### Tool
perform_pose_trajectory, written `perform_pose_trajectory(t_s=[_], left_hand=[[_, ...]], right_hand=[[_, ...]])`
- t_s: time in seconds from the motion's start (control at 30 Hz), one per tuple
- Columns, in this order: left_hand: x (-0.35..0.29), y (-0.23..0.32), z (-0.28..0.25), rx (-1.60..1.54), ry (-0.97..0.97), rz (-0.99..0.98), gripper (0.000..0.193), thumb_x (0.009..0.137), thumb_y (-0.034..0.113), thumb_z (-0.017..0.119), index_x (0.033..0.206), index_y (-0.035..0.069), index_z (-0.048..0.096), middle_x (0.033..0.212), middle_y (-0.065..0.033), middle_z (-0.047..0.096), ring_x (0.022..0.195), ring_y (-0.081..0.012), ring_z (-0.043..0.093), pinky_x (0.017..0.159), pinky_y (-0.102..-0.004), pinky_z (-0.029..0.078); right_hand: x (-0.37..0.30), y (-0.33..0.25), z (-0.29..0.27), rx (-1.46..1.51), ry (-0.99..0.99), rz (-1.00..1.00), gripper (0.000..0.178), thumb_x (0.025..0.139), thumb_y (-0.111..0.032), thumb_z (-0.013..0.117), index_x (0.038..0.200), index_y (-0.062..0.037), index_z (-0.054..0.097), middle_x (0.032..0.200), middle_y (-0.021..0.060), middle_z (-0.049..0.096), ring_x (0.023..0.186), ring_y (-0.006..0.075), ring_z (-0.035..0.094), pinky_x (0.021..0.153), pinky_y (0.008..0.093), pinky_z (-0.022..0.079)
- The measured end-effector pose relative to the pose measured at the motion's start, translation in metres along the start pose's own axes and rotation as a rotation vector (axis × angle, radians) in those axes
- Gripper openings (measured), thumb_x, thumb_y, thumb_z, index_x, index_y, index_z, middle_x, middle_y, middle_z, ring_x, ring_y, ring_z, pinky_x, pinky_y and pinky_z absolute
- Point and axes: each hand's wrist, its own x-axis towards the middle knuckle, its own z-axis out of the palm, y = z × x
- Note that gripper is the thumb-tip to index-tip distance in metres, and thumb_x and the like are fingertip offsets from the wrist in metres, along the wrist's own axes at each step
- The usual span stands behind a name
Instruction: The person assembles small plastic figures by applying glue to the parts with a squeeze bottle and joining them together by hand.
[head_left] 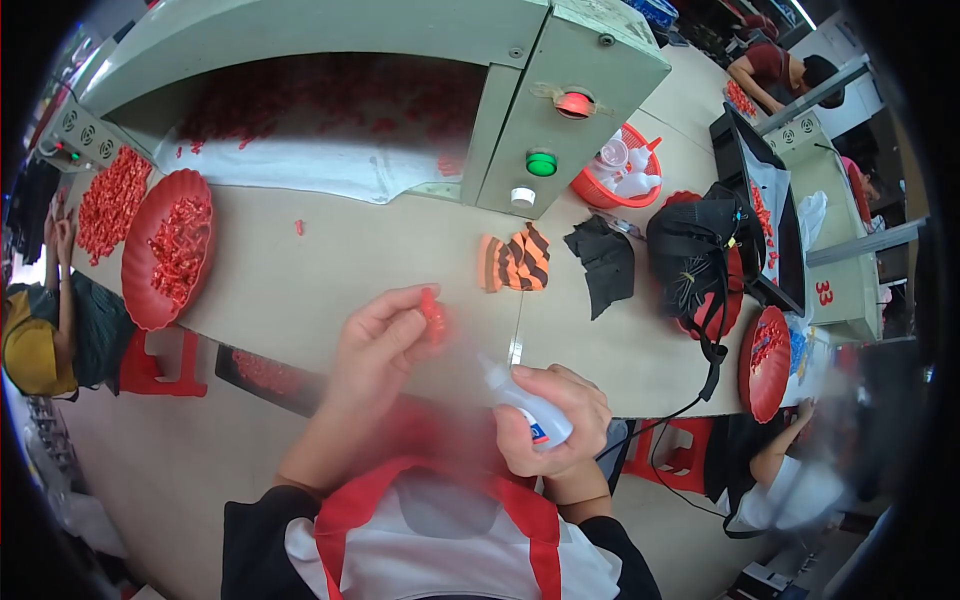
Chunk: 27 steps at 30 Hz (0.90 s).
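Observation:
Between the thumb and fingers of my left hand (378, 345) is a small red piece (432, 318), partly blurred, its exact kind not clear. My right hand (560, 415) is wrapped round a white squeeze bottle (535, 408) with a narrow nozzle and a blue and red label. The nozzle points up and left, toward the red piece but apart from it. Both hands are over the near edge of the pale table (400, 245). One loose red piece (299, 227) lies on the table, left of my hands.
A green machine (520, 110) with a cloth-covered opening spans the back. Red plates (130, 270) of red pieces stand left and right. Orange striped cloth (514, 258), black cloth (603, 262), a black bag (700, 250) and a red basket (630, 195) lie right. People sit at both sides.

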Motion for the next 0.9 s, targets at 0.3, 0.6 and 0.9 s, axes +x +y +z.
perform_pose_trajectory(t_s=[0.3, 0.6, 0.9], left_hand=[[0.002, -0.004, -0.01, 0.035, -0.047, 0.019, 0.027, 0.091, 0.007, 0.05, 0.115, -0.004, 0.052, 0.099, -0.0187, 0.062, 0.088, -0.0253, 0.065, 0.072, -0.0264, 0.056], [0.004, -0.005, -0.011, 0.037, -0.04, 0.028, 0.028, 0.091, 0.008, 0.05, 0.116, -0.003, 0.052, 0.1, -0.0189, 0.062, 0.088, -0.0255, 0.065, 0.072, -0.0267, 0.056], [0.004, -0.006, -0.013, 0.044, -0.045, 0.015, 0.029, 0.091, 0.009, 0.05, 0.117, -0.004, 0.051, 0.1, -0.0191, 0.062, 0.088, -0.0254, 0.065, 0.072, -0.0267, 0.056]], right_hand=[[0.001, 0.009, 0.016, -0.077, -0.02, -0.11, 0.032, 0.058, 0.0, 0.062, 0.089, 0.0021, 0.06, 0.059, 0.0079, 0.057, 0.041, 0.0151, 0.048, 0.043, 0.023, 0.04], [0.002, 0.014, 0.018, -0.076, -0.04, -0.099, 0.031, 0.057, 0.001, 0.062, 0.089, 0.0022, 0.06, 0.06, 0.0074, 0.057, 0.042, 0.0152, 0.049, 0.043, 0.0228, 0.04], [0.002, 0.013, 0.017, -0.064, -0.053, -0.075, 0.029, 0.058, 0.002, 0.061, 0.088, 0.0021, 0.059, 0.062, 0.0078, 0.059, 0.044, 0.016, 0.051, 0.045, 0.0234, 0.043]])
